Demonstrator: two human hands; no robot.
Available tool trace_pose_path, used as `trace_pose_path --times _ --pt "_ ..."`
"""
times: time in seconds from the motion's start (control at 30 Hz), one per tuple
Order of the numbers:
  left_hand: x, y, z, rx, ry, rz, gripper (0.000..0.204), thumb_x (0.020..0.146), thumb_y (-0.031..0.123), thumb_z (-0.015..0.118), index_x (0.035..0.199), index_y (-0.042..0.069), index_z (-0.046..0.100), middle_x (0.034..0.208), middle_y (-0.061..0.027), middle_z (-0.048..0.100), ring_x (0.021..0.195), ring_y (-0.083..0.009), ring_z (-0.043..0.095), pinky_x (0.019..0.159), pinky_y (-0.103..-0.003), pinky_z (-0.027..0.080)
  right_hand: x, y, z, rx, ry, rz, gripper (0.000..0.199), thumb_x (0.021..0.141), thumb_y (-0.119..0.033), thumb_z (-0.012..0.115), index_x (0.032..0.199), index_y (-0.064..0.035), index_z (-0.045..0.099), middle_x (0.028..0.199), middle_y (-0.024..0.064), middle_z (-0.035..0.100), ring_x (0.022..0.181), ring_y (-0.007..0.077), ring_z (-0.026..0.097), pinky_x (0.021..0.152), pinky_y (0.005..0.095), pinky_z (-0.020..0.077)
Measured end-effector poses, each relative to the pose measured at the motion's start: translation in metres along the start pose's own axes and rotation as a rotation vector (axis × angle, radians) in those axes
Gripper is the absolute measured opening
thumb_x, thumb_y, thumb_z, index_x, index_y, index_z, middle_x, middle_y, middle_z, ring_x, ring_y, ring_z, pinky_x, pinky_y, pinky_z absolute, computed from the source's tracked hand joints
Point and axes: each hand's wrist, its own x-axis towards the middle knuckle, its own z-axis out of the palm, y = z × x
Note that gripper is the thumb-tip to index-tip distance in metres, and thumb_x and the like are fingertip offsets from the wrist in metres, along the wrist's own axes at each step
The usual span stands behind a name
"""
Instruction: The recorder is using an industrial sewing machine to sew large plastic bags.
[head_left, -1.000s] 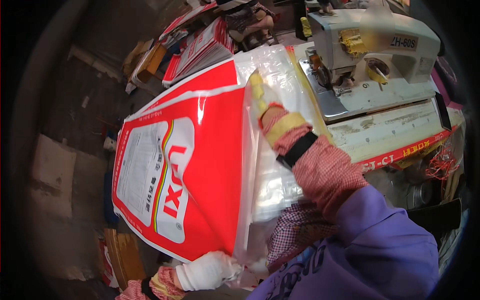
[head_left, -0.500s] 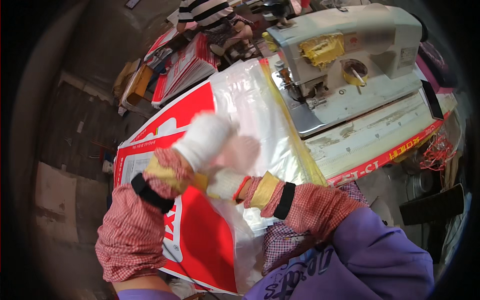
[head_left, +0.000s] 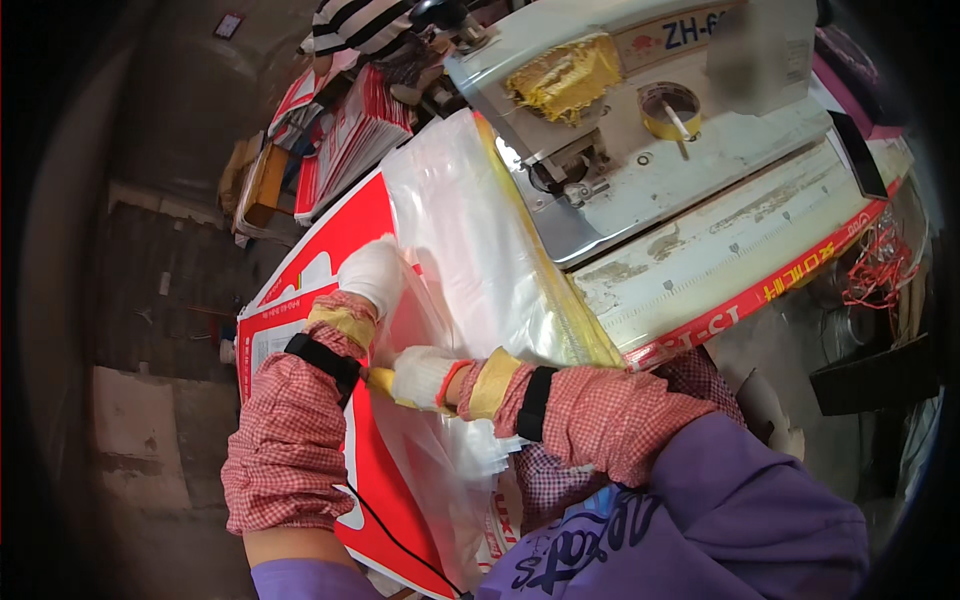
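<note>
A pile of flat red-and-white printed bags with clear plastic film at their open side lies across the worktable in front of me. My left hand, in a white knit glove, is curled at the line between red print and film, and the film stands up in a fold beside it; its fingertips are hidden. Lower and to the right, my right hand, gloved too, is closed around a small yellow object whose dark tip points toward my left wrist. What kind of object this is, I cannot make out.
A pale sewing machine stands at the upper right, a roll of yellow tape on it. A dark phone lies at the table's right end. Stacked bags sit beyond, near a person in a striped shirt.
My left hand has drawn back leftward from over the clear film to the red print's edge. My right hand has shifted slightly left. The view has turned, so the machine appears larger.
</note>
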Motion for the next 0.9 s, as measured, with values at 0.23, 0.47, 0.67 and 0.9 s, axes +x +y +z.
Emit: trace_pose_path --times 0.23,0.47,0.67,0.9 --pt "-0.014 0.032 -0.028 -0.589 0.076 0.319 0.009 0.076 0.008 0.049 0.081 0.005 0.055 0.079 -0.0125 0.059 0.073 -0.0304 0.055 0.069 -0.034 0.044 0.005 0.014 0.013 0.069 0.08 0.118 0.038 0.082 -0.028 0.047 0.119 -0.0197 0.045 0.08 0.0167 0.062 0.071 0.0348 0.06 0.061 0.0428 0.047" --pt "-0.045 0.019 -0.019 0.346 0.136 0.256 0.001 0.076 0.009 0.054 0.075 0.009 0.053 0.069 -0.0089 0.06 0.063 -0.0248 0.061 0.061 -0.032 0.047 -0.016 0.0 -0.004 0.013 0.038 -0.09 0.044 0.087 -0.042 0.036 0.125 -0.0217 0.042 0.102 0.0134 0.057 0.088 0.0322 0.057 0.076 0.0381 0.0458" --pt "-0.019 0.028 -0.03 0.555 0.548 0.199 0.009 0.08 0.017 0.049 0.083 0.011 0.056 0.076 -0.0089 0.06 0.071 -0.0232 0.062 0.052 -0.036 0.049 -0.01 0.001 0.003 0.047 -0.086 0.111 0.042 0.088 -0.043 0.036 0.124 -0.0217 0.043 0.103 0.012 0.057 0.085 0.0316 0.058 0.07 0.0389 0.0471" --pt "0.008 -0.013 -0.061 0.349 0.343 0.063 0.012 0.075 0.013 0.051 0.079 0.008 0.061 0.076 -0.0134 0.064 0.07 -0.0296 0.064 0.06 -0.04 0.052 -0.01 -0.007 0.05 -0.066 -0.122 -0.053 0.038 0.088 -0.035 0.039 0.12 -0.0187 0.048 0.097 0.0153 0.061 0.082 0.0318 0.061 0.069 0.0401 0.0478"
